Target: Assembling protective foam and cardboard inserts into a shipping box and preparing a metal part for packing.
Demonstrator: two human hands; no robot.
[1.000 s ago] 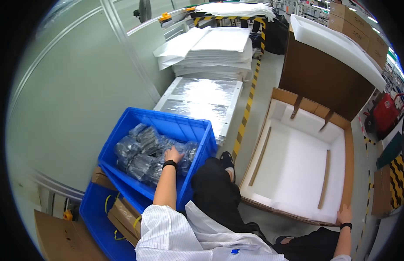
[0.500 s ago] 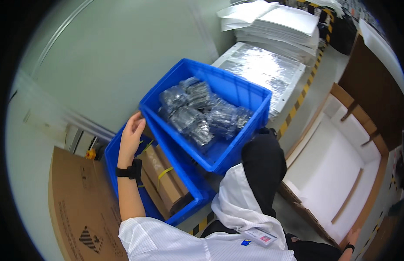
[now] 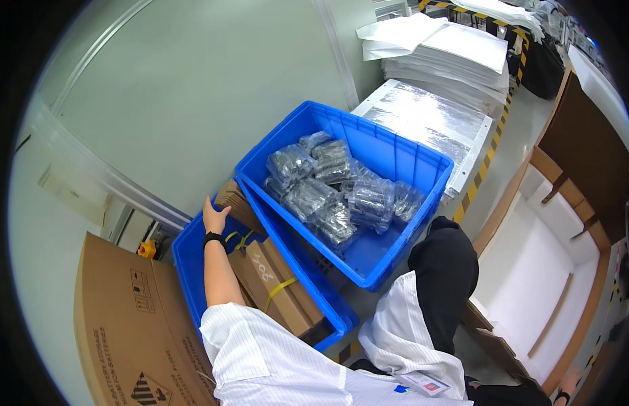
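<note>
Left hand [image 3: 214, 218], fingers open, rests on the far end of a box [image 3: 270, 284] in the lower bin [image 3: 192, 271], its long axis running near-right; right hand [image 3: 568, 382] far right, state indeterminable.

Grey foil packs [image 3: 341, 193] in blue crate [image 3: 402, 152]; strapped brown cartons [image 3: 274, 284] below.
</note>
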